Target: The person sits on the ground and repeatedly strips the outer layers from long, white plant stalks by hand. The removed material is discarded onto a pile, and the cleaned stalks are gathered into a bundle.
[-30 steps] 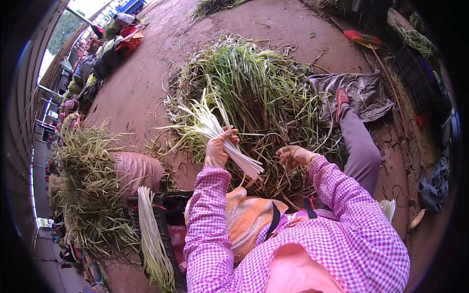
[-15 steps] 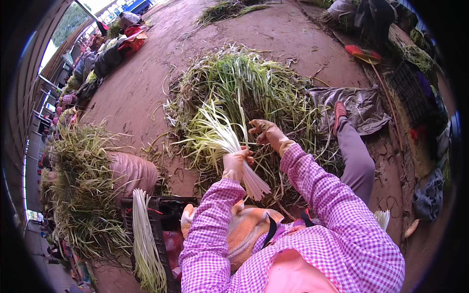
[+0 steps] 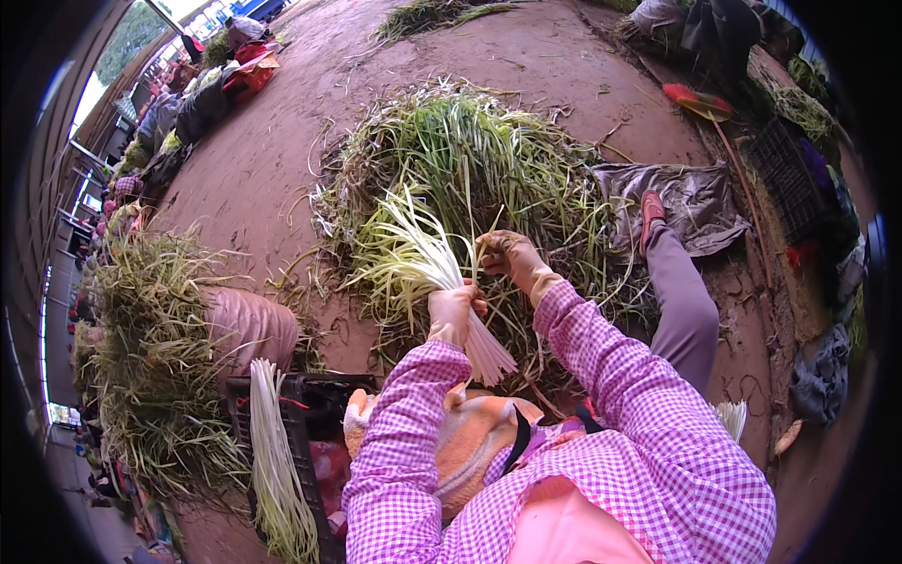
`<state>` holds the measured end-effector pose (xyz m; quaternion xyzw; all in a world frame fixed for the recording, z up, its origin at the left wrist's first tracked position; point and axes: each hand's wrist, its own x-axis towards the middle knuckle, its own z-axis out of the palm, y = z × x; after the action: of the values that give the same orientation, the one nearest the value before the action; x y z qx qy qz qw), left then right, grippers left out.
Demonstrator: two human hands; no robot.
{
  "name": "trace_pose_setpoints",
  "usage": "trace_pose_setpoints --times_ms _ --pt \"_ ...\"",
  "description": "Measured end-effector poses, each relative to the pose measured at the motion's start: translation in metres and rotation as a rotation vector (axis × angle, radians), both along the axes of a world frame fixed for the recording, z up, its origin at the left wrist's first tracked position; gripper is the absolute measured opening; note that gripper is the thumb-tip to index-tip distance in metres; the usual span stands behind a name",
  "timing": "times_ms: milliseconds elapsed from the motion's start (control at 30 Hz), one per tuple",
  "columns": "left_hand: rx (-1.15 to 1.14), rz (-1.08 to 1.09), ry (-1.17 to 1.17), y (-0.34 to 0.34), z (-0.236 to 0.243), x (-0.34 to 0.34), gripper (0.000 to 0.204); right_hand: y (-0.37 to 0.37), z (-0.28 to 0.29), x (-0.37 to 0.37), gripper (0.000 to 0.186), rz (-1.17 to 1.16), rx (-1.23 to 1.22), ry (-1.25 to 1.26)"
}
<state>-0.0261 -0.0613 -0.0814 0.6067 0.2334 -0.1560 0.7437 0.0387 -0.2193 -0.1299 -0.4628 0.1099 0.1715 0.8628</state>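
My gloved left hand (image 3: 453,313) is closed around a bundle of blanched chives (image 3: 420,252), white stalk ends pointing down toward me and pale yellow-green leaves fanning out away from me. Just right of the bundle, my gloved right hand (image 3: 512,258) pinches a thin chive leaf (image 3: 473,226) that runs up beside it. Both hands are over a big heap of loose green and withered leaves (image 3: 526,174) on the ground. At my left, another bundle of pale chives (image 3: 272,442) lies across the edge of a dark crate (image 3: 315,503).
A tall leafy pile (image 3: 155,367) and a pinkish wrapped bundle (image 3: 249,326) stand at the left. An orange towel (image 3: 484,442) covers my lap. My leg (image 3: 686,301) stretches right, beside a grey sheet (image 3: 700,211). A red broom (image 3: 697,101) lies farther right.
My right hand's fingers have drawn closer together and moved slightly toward the bundle, with the thin leaf beside them. My left hand keeps its grip, almost in the same place.
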Motion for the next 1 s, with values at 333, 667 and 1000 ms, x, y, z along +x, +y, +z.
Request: trace_pose_setpoints --times_ms 333,667,1000 --pt "0.201 -0.086 0.045 0.014 -0.008 -0.008 0.015 -0.028 0.004 0.059 0.023 0.091 -0.001 -0.001" --pt "0.28 -0.193 0.053 0.027 0.007 -0.001 0.013 -0.083 0.023 0.043 0.014 -0.211 -0.086 0.09" --pt "-0.448 -0.153 -0.072 0.087 0.061 0.024 0.024 -0.018 -0.017 -0.089 0.069 0.562 0.004 -0.259"
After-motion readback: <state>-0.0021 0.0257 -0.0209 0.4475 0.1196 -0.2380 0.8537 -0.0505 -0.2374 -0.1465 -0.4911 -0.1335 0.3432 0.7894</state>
